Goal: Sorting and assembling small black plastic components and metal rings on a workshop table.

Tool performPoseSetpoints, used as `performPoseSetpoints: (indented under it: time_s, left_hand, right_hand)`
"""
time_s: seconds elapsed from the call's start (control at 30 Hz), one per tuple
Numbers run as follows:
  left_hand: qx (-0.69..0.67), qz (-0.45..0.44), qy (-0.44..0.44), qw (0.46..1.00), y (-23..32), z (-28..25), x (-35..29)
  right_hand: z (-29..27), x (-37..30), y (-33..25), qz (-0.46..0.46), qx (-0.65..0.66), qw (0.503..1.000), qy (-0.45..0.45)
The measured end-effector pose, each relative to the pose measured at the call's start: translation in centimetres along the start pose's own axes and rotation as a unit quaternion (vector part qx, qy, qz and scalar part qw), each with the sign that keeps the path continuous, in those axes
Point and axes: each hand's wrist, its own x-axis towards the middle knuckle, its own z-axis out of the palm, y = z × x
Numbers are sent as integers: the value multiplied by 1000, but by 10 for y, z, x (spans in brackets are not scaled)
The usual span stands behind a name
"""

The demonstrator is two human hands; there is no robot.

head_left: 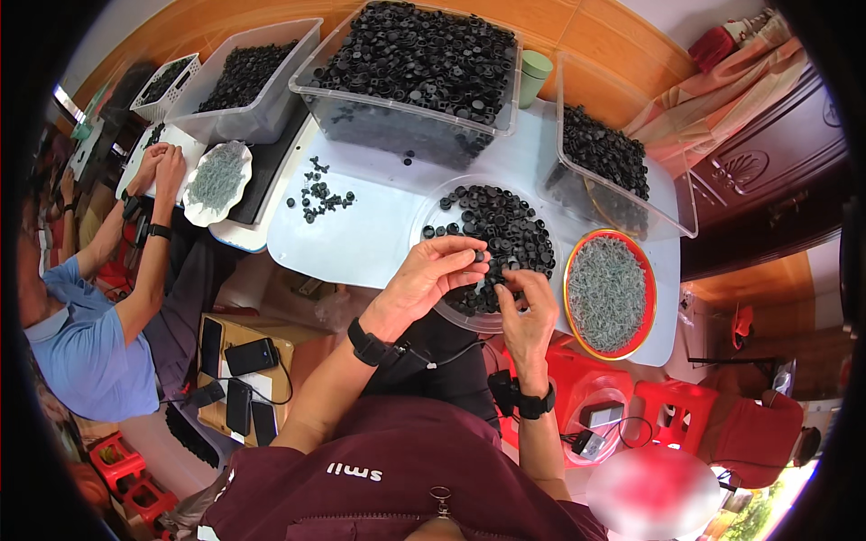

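Note:
My left hand [431, 278] pinches a small black round plastic cap [479, 257] between thumb and fingertips. It is held above the near side of a round clear tray [437, 193] heaped with black plastic caps [519, 225]. Just right of it, my right hand [532, 311] has thumb and index finger close together at the tray's near edge. Whatever lies between those fingertips is too small to make out. Beside the tray on the right stands a red bowl with a yellow rim [568, 287], full of thin grey screw-like pieces [609, 293].
Large clear bins [388, 113] of black parts stand along the table's back, another bin [622, 212] at right. Loose black pieces [320, 194] lie on the white table [334, 248]. At left, a co-worker's hands [162, 167] work near a white dish [209, 215]. Red stools [672, 406] stand at lower right.

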Motion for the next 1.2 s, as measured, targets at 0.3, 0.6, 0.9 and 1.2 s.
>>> performPoseSetpoints:
  time_s: [0.3,0.6,0.9,1.2]
  left_hand:
    - [120,19,-40,992,-5,14,-13]
    - [227,87,-34,969,-7,37,-25]
    - [92,66,-31,993,-5,27,-38]
    - [8,24,-39,999,-8,17,-41]
  right_hand:
    - [-14,-13,-16,63,97,993,24]
    - [-19,-25,-9,102,149,983,29]
    - [-35,-41,-2,100,91,990,38]
    - [-115,-34,63,103,-138,971,163]
